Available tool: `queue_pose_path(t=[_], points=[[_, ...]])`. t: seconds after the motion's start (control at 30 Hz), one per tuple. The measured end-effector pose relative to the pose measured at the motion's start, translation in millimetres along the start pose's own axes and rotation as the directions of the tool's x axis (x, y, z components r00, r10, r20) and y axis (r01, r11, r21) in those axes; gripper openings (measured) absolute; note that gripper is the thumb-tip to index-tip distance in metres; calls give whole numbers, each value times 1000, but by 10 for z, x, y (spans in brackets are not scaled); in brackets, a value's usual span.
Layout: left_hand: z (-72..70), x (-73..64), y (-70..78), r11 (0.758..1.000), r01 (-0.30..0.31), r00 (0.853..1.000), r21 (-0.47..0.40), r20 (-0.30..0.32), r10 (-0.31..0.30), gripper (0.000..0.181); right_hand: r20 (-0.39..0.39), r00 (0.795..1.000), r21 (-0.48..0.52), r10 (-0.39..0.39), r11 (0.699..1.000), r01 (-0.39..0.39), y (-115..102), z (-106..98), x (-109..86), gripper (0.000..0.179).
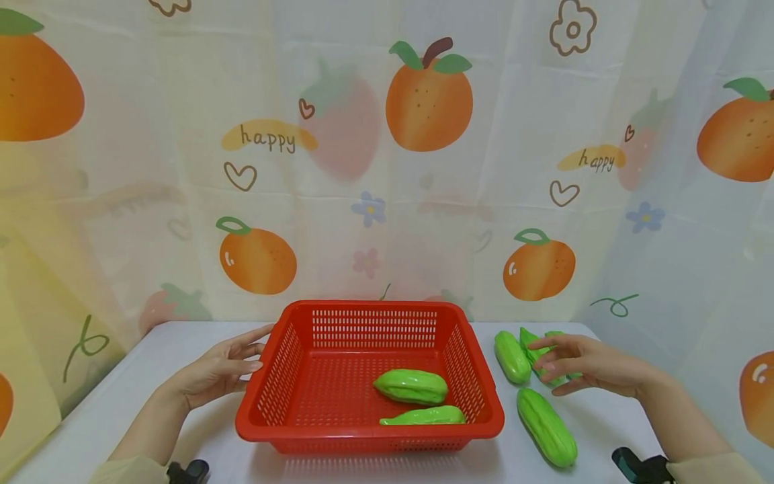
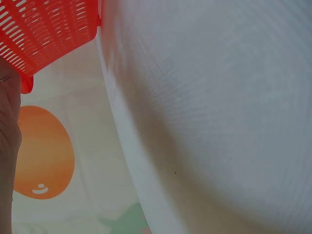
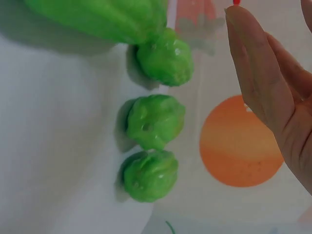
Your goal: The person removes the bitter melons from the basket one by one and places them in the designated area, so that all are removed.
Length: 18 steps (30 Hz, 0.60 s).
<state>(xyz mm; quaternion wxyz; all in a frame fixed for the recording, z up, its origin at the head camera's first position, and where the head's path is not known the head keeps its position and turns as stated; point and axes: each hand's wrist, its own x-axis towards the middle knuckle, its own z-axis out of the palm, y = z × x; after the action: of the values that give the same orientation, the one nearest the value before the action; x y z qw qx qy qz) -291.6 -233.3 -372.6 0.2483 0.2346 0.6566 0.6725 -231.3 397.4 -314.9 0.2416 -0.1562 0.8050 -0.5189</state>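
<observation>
A red plastic basket stands on the white table with two glossy green vegetables inside: a plump, ridged one and a slimmer, pointed one nearer the front wall. My left hand is at the basket's left rim, fingertips against its outer side, fingers loosely extended. In the left wrist view only part of that hand shows beside the basket wall. On the right, my right hand hovers with relaxed fingers over several green vegetables, partly covering them. One plump green vegetable lies left of its fingertips, and a longer one lies nearer the front.
The white table ends at a fruit-printed curtain behind and at both sides. In the right wrist view, a row of lumpy green vegetable ends lies near the table's edge.
</observation>
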Motion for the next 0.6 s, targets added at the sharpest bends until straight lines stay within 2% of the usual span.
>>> queue_pose_path(t=[0.2, 0.4, 0.6], points=[[-22, 5, -16, 1000, -7, 1000, -6, 13, 7, 63, -22, 998, -19, -53, 998, 52, -126, 92, 109, 45], [-20, 11, -18, 1000, 1, 1000, -5, 4, -1, 64, -87, 994, -28, -64, 998, 62, -238, 207, 227, 48], [-10, 8, -7, 1000, -5, 1000, -9, 11, 5, 63, -119, 988, -31, -102, 995, 99, -335, 322, 340, 46]])
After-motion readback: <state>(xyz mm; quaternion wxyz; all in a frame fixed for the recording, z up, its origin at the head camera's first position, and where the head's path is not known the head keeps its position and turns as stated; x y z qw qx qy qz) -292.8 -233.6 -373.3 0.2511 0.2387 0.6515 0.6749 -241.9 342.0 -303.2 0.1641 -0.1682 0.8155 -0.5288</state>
